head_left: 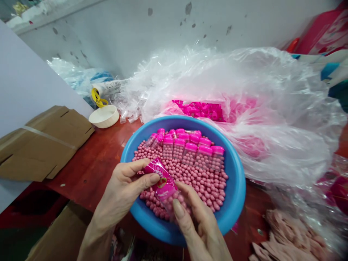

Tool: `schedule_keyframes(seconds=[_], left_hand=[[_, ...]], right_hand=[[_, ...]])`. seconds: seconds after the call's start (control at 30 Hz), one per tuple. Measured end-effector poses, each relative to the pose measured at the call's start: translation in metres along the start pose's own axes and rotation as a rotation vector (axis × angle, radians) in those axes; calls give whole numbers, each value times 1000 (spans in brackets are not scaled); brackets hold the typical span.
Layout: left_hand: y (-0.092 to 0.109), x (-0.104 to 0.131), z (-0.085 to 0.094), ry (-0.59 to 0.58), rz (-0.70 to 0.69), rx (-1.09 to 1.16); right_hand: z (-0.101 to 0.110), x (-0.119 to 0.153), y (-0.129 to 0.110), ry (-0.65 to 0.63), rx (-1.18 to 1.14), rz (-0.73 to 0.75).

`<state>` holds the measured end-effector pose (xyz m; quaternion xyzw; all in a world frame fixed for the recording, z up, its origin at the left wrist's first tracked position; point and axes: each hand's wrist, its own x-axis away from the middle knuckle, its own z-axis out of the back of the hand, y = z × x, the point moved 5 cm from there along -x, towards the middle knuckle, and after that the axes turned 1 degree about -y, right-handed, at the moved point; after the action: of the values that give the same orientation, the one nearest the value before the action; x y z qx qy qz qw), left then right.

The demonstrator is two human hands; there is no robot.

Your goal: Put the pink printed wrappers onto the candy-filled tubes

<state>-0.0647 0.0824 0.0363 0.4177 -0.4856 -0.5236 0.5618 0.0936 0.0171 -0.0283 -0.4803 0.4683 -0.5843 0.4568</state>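
Over the front of a blue basin [237, 188], both my hands are closed on one small pack. My left hand [123, 190] pinches the upper end of a glossy magenta printed sleeve [161, 177] between thumb and fingers. My right hand [194, 221] grips the clear container [178, 203] at the lower end, where pink balls show through. The sleeve meets the container; how far it covers it I cannot tell. Loose pink balls [201, 183] fill the basin. Several clear containers with magenta caps [190, 146], filled with balls, lie along the basin's far side.
Behind the basin spreads a large clear plastic bag [272, 79] with magenta caps [202, 110] inside. To the left are a white bowl [104, 116], yellow-handled scissors [98, 98] and flattened cardboard [46, 141]. A pinkish cloth [296, 235] lies at the lower right of the red table [106, 156].
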Motion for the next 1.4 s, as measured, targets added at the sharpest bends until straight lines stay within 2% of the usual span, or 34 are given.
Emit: schedule_keyframes(seconds=[0.1,0.27,0.37,0.47,0.53,0.67,0.73,0.8,0.9,1.0,1.07,1.2,1.3,1.4], left_hand=[[-7,7,-2,51,6,134],[-5,16,-9,122,-55,330],[-11,21,-12,245,-32,491],[-19,26,-8,357,1,529],[-21,27,-5,324,25,474],[-8,21,-4,77,-9,224],[-1,18,-5,59,-38,41],[1,18,-7,101,-30,-1],[-10,21,-14,189,63,199],[-19,24,-17,352,100,398],[-21,23,-18,434,108,477],[-18,21,-17,491,58,538],[-25,24,-23,412,74,660],[-39,32,-44,196,241,757]], right_hand=[[-1,-7,-1,-29,15,41],[1,-14,-11,-28,-37,138],[2,-12,-19,-24,-99,191],[2,-11,-20,-45,-124,211],[2,-13,-19,-75,-125,207],[1,-14,-21,-102,-102,266],[0,-14,-24,-104,-121,317],[0,-14,-27,-103,-159,349],[-1,-14,-30,-110,-200,360],[-2,-16,-31,-110,-205,333],[-2,-16,-30,-135,-225,309],[0,-14,-23,-135,-220,234],[3,-12,-17,-62,-155,119],[3,-11,-18,-51,-158,85]])
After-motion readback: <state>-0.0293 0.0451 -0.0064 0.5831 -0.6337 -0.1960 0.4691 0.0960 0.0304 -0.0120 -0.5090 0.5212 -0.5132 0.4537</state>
